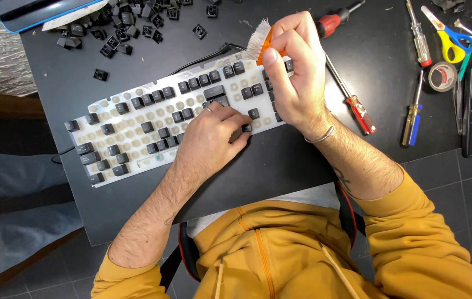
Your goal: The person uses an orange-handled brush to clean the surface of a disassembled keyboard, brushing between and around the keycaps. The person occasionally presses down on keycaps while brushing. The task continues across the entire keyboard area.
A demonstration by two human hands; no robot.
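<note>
The person sits at a black worktop (302,166) with a white keyboard (136,119) lying tilted on it; many of its black keys are off and pale round domes show. The left hand (211,135) rests on the near right part of the keyboard, its fingers (241,124) curled and pressing on a black keycap (246,128) at the near edge. The right hand (297,66) is above the far right end of the keyboard and hides that corner; its fingers are closed in a pinch around an orange brush (259,41) with white bristles. A heap of loose keycaps (122,25) lies at the far left. Right of the hands are screwdrivers (352,102), a roll of tape (441,76) and yellow scissors (451,41). A black cable (203,58) runs from the far side of the keyboard.
</note>
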